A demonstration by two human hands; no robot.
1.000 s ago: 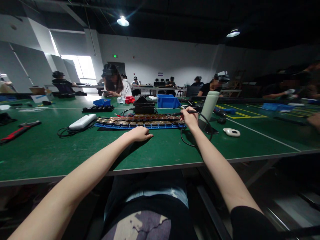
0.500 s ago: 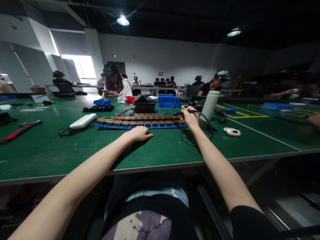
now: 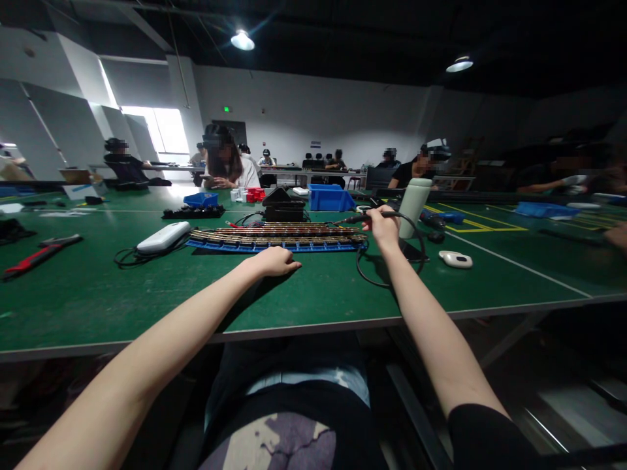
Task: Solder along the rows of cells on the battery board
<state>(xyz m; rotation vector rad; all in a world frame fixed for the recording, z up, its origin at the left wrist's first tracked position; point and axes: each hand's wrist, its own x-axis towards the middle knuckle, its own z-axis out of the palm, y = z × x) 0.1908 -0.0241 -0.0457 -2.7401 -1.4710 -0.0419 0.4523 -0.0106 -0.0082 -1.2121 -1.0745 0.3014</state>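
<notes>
Two hands [image 3: 274, 261] past table [image 3: 122, 294] edge; right [image 3: 385, 227] grips tool [image 3: 365, 219].

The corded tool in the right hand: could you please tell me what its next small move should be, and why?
Probably ease the tip down and left onto the right end of the strips. The right hand holds the corded tool above the table, its tip just short of the strips on the blue tray; the left hand rests on the table beside the tray.
</notes>
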